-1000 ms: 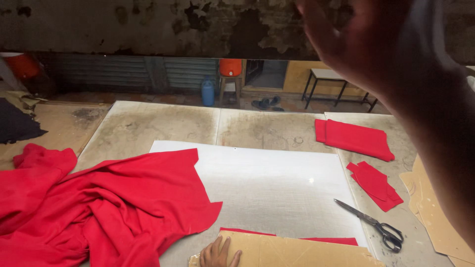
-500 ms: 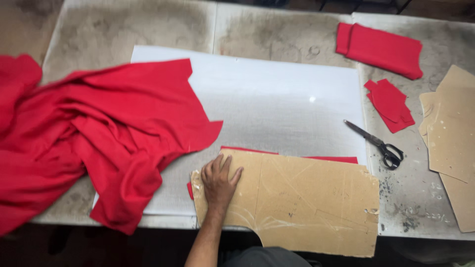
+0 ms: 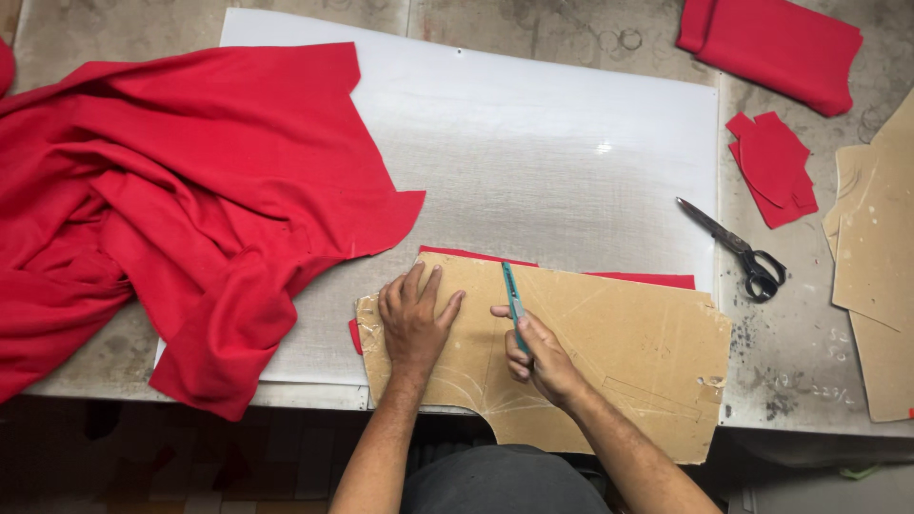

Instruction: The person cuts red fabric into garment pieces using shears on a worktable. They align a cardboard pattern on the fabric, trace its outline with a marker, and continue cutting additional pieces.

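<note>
Head camera looks straight down at both forearms reaching up from the bottom edge onto a worn grey table (image 3: pixel 571 38). The left hand (image 3: pixel 411 322) lies palm down with fingers spread open, pressing flat on the left end of a brown cardboard pattern (image 3: pixel 619 352) and gripping nothing. The right hand (image 3: pixel 538 357) is curled, fingers closed around a slim teal marking tool (image 3: pixel 513 303), which stands angled with its tip near the pattern's upper edge. Just beside each other, the two hands both rest on the cardboard. Under the pattern a thin strip of red fabric (image 3: pixel 638 278) shows along its top edge, and a white sheet (image 3: pixel 533 162) covers the table beneath. A large rumpled red cloth (image 3: pixel 190 200) spreads over the left of the sheet, near the left hand but apart from it. Black-handled scissors (image 3: pixel 738 252) lie well to the right of the right hand, with small red cut pieces (image 3: pixel 773 167), a folded red piece (image 3: pixel 776 43) and more cardboard pieces (image 3: pixel 881 257) beyond.
</note>
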